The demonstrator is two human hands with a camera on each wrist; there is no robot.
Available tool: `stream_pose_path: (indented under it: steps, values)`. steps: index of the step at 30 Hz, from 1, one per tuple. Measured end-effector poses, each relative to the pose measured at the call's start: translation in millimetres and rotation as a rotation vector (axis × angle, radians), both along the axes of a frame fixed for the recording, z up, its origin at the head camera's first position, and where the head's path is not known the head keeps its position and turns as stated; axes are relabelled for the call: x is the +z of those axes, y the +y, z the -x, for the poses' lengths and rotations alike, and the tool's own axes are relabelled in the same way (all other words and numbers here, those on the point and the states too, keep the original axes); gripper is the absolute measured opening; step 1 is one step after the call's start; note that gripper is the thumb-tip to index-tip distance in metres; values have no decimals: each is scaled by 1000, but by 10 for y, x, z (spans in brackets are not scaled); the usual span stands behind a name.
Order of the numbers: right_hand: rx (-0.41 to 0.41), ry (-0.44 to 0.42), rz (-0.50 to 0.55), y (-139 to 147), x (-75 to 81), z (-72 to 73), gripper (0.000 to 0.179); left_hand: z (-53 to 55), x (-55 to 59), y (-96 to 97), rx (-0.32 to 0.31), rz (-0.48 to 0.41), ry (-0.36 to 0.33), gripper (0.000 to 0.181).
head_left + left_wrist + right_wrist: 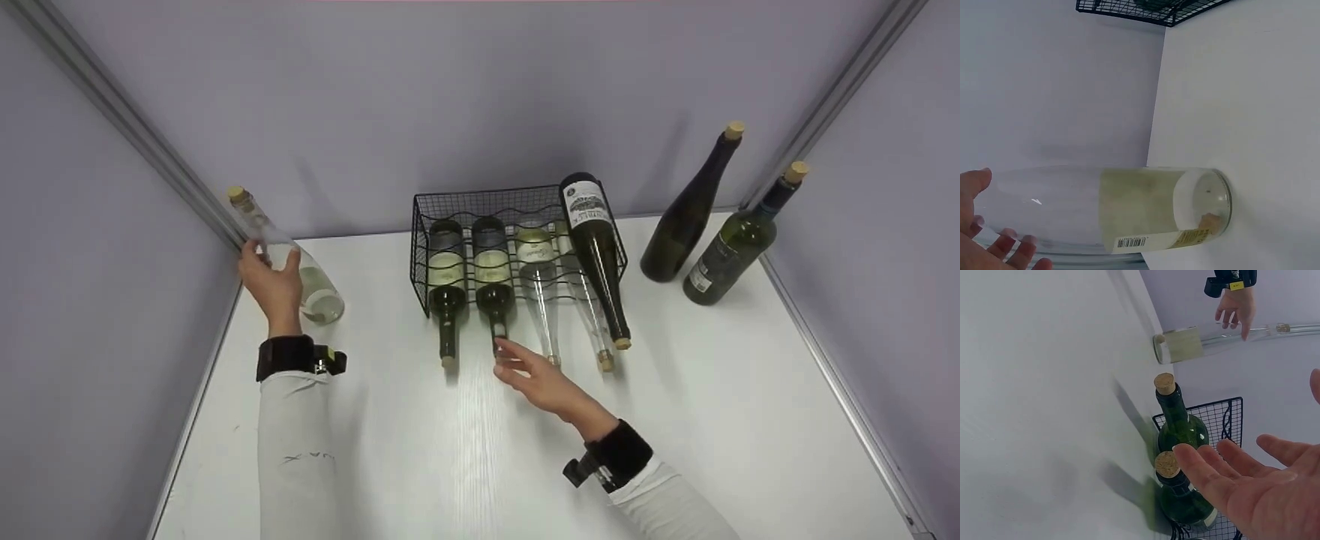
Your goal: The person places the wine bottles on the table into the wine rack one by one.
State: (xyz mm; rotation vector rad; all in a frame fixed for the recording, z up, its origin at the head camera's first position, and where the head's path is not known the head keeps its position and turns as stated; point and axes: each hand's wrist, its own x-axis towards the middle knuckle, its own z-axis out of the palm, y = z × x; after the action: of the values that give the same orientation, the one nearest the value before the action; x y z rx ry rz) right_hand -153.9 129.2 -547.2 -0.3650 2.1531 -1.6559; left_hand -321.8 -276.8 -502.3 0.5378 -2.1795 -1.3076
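Observation:
At the far left, a clear glass bottle point(319, 289) with a cork stands on the table. My left hand point(274, 289) holds it around the upper body, thumb on one side and fingers on the other; its pale label point(1137, 202) shows in the left wrist view. My right hand point(544, 386) is held out with its fingers extended, near the neck of a green wine bottle point(493, 300), and grips nothing. That bottle lies in a black wire rack point(420, 255) beside another green bottle point(448, 300), both necks pointing toward me. Whether the right fingertips touch glass is unclear.
Two clear bottles also lie in the rack, with a dark white-labelled bottle point(589, 225) above them at its right end. Further right stand a dark slim bottle point(682, 225) and a green bottle point(731, 255), both corked. Grey panels point(495, 97) enclose the white table point(420, 457).

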Motion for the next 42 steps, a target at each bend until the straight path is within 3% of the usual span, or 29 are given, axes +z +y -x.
stream_pose_path:
  steps: [9, 15, 18, 25, 29, 34, 38, 42]
  values:
    - [-13, 4, 5, -33, 1, -8, 68, -27, -41, 80, 13, -18, 17, 48]
    - [-17, -4, 17, -52, -12, -5, 66, -39, -74, 102, -61, -116, 51, 48]
    - [-14, -13, 34, -58, -17, -4, 66, -56, -91, 133, -110, -112, 48, 44]
    - [3, -33, 57, -70, -41, 12, 63, -109, -124, 306, -183, -94, 142, 32]
    - [-3, -31, 67, -80, 17, 3, 60, -139, -98, 457, -249, -52, 182, 30]
    - [-2, -44, 88, -83, 18, 13, 61, -219, -34, 637, -309, 25, 149, 32]
    - [-7, -68, 107, -69, -10, 36, 61, -294, 24, 782, -344, 151, 164, 37]
    - [-7, -101, 135, -57, 7, 52, 62, -357, 49, 921, -357, 295, 233, 41]
